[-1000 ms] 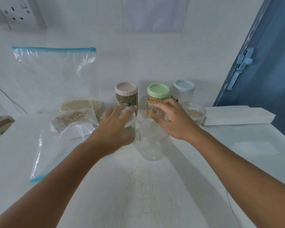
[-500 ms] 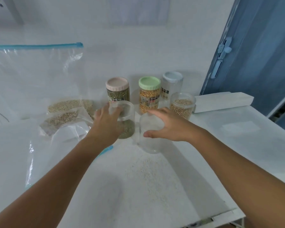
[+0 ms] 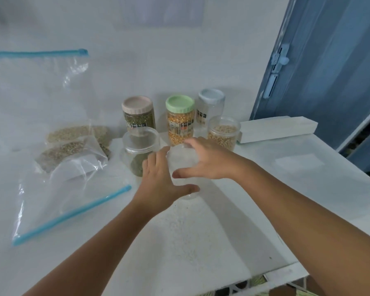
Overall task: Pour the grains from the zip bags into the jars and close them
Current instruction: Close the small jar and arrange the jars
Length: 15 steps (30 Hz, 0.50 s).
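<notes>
**deskwatcher:** Both hands are around the clear empty jar point(image 3: 183, 167) in the middle of the desk point(image 3: 297, 178) now. Left hand point(image 3: 160, 184) cups its near left side with the thumb stretched under the front, right hand point(image 3: 203, 161) arches over the top with the thumb on the near side. Fingers on both are curved close to the plastic, but I can't tell if either really grips it. Half a second ago the left hand was over at the lidless jar of green grains point(image 3: 140, 152); it has let that go and slid right.

**grainfan:** What's the rest of the stuff like?

**deskwatcher:** All see-through round plastic jars. Back row by the wall: pink lid jar point(image 3: 138, 113) with dark green grains, green lid jar point(image 3: 180, 120) with yellow kernels, pale blue lid jar point(image 3: 211, 107) looking empty. An open jar of beige grains point(image 3: 223, 133) sits just in front of that one. On the left, crinkly clear zip bags with blue zipper strips: one flat bag point(image 3: 58, 201) on the desk, a small bag with brownish grains point(image 3: 71, 152), and a big bag point(image 3: 36, 86) leaning on the wall. A few pale grains are scattered on the white, slightly rough desk.
</notes>
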Each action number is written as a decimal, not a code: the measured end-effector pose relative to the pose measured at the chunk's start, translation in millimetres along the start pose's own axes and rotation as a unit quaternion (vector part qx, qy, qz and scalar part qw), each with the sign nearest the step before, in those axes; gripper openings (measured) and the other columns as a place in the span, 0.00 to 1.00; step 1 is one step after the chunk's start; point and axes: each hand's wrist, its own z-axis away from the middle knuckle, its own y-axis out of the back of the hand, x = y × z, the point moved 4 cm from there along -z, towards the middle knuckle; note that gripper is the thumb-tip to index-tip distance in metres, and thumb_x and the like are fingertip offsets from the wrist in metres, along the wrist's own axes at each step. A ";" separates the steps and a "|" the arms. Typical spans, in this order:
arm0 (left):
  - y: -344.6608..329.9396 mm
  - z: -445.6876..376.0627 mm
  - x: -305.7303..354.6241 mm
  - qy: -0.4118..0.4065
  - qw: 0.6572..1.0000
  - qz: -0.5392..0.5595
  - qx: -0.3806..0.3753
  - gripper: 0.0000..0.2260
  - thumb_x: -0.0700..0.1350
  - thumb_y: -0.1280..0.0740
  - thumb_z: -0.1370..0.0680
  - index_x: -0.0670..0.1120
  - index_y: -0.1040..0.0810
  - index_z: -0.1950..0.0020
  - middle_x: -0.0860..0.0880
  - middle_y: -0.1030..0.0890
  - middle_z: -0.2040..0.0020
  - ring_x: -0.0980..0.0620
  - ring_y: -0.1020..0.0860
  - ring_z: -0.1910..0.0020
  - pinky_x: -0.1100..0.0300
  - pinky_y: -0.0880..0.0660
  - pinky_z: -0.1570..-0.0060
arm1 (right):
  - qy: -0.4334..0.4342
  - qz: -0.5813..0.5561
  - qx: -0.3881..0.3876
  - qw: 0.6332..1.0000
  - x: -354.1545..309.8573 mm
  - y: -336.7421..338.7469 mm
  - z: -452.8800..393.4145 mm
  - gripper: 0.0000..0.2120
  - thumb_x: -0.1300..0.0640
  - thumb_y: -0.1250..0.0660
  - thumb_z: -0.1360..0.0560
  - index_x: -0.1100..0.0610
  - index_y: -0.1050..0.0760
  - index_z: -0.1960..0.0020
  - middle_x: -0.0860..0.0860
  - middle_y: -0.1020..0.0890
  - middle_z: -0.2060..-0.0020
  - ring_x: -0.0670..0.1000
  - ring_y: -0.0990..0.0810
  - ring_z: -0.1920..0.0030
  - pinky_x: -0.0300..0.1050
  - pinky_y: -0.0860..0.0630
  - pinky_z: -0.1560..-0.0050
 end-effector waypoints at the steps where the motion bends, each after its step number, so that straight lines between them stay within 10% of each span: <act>1: -5.2 -2.7 -2.1 0.029 0.998 0.043 -0.019 0.57 0.66 0.18 0.38 0.53 0.45 0.18 0.54 0.35 0.26 0.52 0.37 0.27 0.52 0.33 0.28 | 0.007 0.003 -0.005 1.000 0.0 1.1 0.3 0.52 0.26 0.26 0.34 0.47 0.41 0.19 0.45 0.32 0.24 0.51 0.33 0.26 0.51 0.30 0.32; 15: -25.1 -14.4 -11.8 0.040 0.982 0.177 -0.043 0.47 0.59 0.13 0.42 0.61 0.31 0.28 0.66 0.24 0.37 0.69 0.26 0.37 0.73 0.31 0.43 | 0.079 0.082 -0.091 0.989 9.6 18.4 -4.2 0.48 0.30 0.26 0.31 0.44 0.42 0.20 0.43 0.34 0.24 0.50 0.40 0.27 0.55 0.32 0.31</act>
